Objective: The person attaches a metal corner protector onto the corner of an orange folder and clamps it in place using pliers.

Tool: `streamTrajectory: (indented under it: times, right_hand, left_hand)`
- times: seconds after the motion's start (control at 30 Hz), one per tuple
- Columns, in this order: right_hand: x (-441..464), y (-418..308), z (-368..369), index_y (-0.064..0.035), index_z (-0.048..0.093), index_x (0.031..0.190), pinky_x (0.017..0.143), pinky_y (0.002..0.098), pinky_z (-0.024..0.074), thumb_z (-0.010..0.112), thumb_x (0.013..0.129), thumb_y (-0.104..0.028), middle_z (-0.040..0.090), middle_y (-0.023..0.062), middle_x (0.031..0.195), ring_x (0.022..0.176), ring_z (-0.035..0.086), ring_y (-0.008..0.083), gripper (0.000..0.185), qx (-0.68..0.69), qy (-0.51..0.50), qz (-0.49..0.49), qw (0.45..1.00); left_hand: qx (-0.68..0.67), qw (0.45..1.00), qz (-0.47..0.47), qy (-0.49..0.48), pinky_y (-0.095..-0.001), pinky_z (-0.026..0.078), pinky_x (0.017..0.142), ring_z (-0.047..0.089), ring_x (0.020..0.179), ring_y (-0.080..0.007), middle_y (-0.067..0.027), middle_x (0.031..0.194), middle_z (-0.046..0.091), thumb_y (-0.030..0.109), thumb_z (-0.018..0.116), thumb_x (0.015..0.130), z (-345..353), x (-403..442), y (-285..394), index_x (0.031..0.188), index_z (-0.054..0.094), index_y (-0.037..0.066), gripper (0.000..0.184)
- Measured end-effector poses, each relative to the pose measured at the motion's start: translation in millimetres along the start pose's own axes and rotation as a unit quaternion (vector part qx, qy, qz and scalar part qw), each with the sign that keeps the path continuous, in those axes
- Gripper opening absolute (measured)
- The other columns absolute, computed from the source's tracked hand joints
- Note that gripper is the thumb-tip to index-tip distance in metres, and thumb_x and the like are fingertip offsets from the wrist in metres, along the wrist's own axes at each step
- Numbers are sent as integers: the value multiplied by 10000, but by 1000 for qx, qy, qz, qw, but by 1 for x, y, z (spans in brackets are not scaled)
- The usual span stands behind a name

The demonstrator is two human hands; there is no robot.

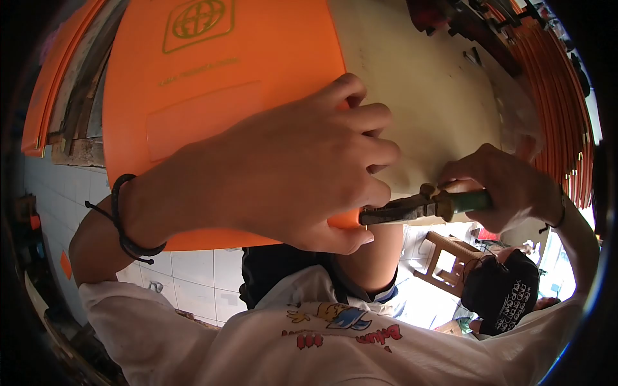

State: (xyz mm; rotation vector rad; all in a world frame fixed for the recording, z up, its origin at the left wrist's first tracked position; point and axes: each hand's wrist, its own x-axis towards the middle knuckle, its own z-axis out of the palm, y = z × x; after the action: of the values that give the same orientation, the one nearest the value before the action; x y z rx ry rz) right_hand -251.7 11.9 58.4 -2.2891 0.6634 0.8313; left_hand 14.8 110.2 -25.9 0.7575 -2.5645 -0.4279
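Note:
An orange folder with a globe emblem and a faint rectangular pocket or panel lies on the pale tabletop. My left hand grips its right edge near the front corner, fingers curled over that edge and thumb at the front. In my right hand is a pair of pliers with green handles. Its jaws meet the folder's corner, just beside my left fingers. Whether they clamp a small part there is hidden.
Stacked orange folders stand at the right, and more orange folders at the left. Dark tools or machine parts occupy the back right. Below the table's front edge are a brown stool and a person in dark clothing.

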Motion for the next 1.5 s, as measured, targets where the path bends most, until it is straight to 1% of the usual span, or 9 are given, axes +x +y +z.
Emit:
streamTrajectory:
  times: [0.17, 0.3, 0.5, 0.6, 0.7, 0.8, 1.1, 1.2, 1.5]
  right_hand:
    - [-1, -3, 0, -3, 628, 986, 723, 388, 552, 678, 609, -45, 706, 155, 867, 824, 718, 342, 383, 79, 45, 41, 995]
    - [-6, -14, -15, 1, 608, 935, 739, 399, 547, 668, 636, -22, 691, 159, 963, 897, 710, 338, 306, 27, -30, 115, 993]
    - [-10, -2, -8, -37, 642, 1203, 692, 389, 527, 636, 720, 13, 684, 123, 941, 821, 697, 311, 485, 31, -30, -56, 998]
    - [-10, -3, -10, -35, 636, 1248, 738, 404, 540, 625, 736, 9, 672, 152, 1024, 866, 698, 323, 514, 38, -49, -36, 997]
    - [-9, 1, -11, -6, 689, 1133, 783, 399, 548, 609, 606, -48, 641, 149, 1178, 902, 698, 322, 535, 58, -63, -18, 996]
    - [-8, 3, -12, -27, 618, 1299, 792, 426, 540, 611, 729, 25, 646, 175, 1110, 928, 686, 352, 573, 17, -60, -92, 994]
    - [-2, 11, -12, -2, 655, 1026, 742, 396, 547, 625, 621, 21, 698, 137, 1015, 869, 714, 318, 407, 38, -45, -60, 996]
    - [-1, 1, -9, -33, 648, 1063, 741, 400, 545, 623, 717, 16, 733, 138, 927, 859, 723, 326, 350, 93, 43, 12, 995]
    - [8, -4, -18, -63, 668, 1062, 677, 403, 535, 661, 676, -27, 720, 154, 807, 744, 711, 334, 388, 11, -18, -32, 999]
  left_hand:
    - [-1, 1000, -4, -11, -457, 365, 964, 529, 939, -249, -47, 906, 593, 407, 745, 805, -2, 0, 0, 785, 689, 103, 310]
    - [-3, 1000, 3, 1, -457, 366, 969, 526, 927, -248, -46, 891, 585, 410, 742, 811, 1, 0, 0, 786, 691, 99, 316]
    - [-4, 1000, 1, 2, -467, 362, 979, 524, 908, -251, -45, 876, 571, 412, 731, 829, 0, 0, 1, 760, 665, 91, 334]
    - [-9, 1000, -1, -6, -470, 360, 980, 524, 918, -252, -45, 881, 571, 406, 728, 832, -2, -1, 1, 762, 657, 89, 332]
    - [-4, 1000, -1, -19, -469, 355, 985, 524, 942, -251, -43, 899, 574, 400, 730, 828, -3, 0, 0, 780, 657, 87, 325]
    - [2, 1000, -1, -32, -465, 350, 993, 524, 970, -252, -47, 932, 583, 391, 733, 822, -4, -1, 0, 799, 656, 82, 319]
    - [-21, 1000, 6, -21, -478, 342, 1022, 526, 998, -262, -70, 983, 593, 414, 761, 788, -5, -1, -3, 830, 661, 68, 362]
    - [-21, 999, 6, -24, -485, 344, 1024, 526, 998, -261, -68, 982, 591, 424, 767, 778, -5, -1, -3, 834, 661, 70, 374]
    - [-30, 999, 13, -14, -495, 345, 1016, 535, 999, -261, -66, 993, 590, 435, 774, 753, -4, -3, -3, 835, 658, 70, 392]
